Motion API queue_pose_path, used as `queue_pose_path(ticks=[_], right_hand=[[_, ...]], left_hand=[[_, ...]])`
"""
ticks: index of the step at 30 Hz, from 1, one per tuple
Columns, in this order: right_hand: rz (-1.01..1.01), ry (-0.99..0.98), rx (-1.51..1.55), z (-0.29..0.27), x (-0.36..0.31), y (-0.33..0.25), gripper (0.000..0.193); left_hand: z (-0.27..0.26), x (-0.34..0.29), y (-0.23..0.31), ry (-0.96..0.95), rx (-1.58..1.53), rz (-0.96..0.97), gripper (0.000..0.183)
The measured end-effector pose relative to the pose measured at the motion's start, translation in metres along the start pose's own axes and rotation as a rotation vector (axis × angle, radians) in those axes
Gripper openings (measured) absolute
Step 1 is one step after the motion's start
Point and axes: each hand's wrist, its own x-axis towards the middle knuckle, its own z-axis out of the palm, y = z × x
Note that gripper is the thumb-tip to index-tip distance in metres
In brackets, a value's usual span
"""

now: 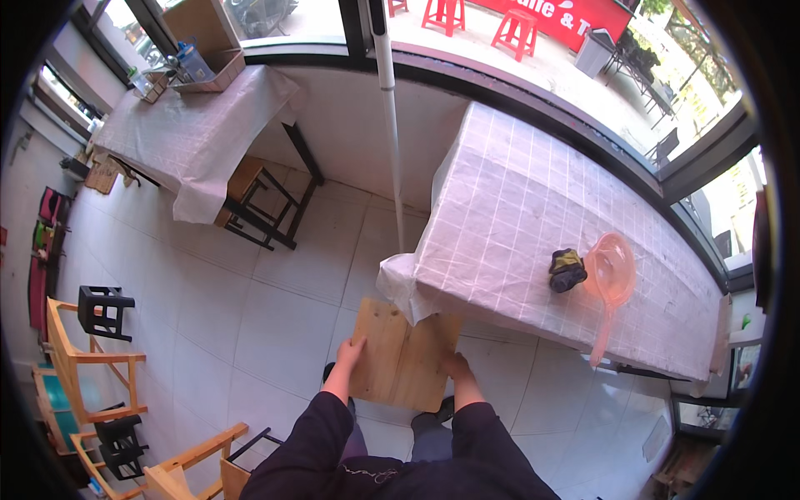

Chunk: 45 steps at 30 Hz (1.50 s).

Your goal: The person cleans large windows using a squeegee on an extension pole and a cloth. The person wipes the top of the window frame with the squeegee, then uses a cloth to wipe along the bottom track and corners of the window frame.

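A square, pale wooden stool seat [398,354] with visible knots and plank lines is in front of me, between my two hands. Whatever is beneath it does not show. My left hand [352,354] grips its left edge, and my right hand [456,365] is closed at its right edge, partly in shadow. The seat's far edge meets the hanging corner of a pale checked tablecloth [500,208], which covers the table to my right.
On that table lie a pink plastic dipper [614,268] and a dark, yellow-marked bundle [567,270]. A white pole [392,142] stands beyond. Another covered table [196,125] is at far left, a wood-topped stool [246,182] beneath it. Wooden chairs [108,358] and a black stool [106,312] stand left.
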Motion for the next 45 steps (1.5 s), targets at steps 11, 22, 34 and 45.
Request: queue_pose_path(ticks=[11, 22, 34, 45], right_hand=[[-0.948, -0.387, -0.363, -0.009, -0.28, -0.219, 0.056], [-1.443, 0.161, 0.605, -0.019, -0.384, -0.377, 0.03], [-1.371, 0.839, 0.337, -0.031, -0.525, -0.28, 0.027], [-1.266, 0.885, 0.355, -0.119, -0.507, -0.265, 0.039]], left_hand=[[-0.046, -0.005, 0.112, 0.323, -0.603, 0.282, 0.052], [-0.183, -0.04, 0.617, 0.289, -0.168, 1.254, 0.07], [-0.151, -0.074, 0.602, -0.412, -0.408, 1.363, 0.032], [-0.073, -0.122, 0.568, -0.267, -0.474, 1.529, 0.023]])
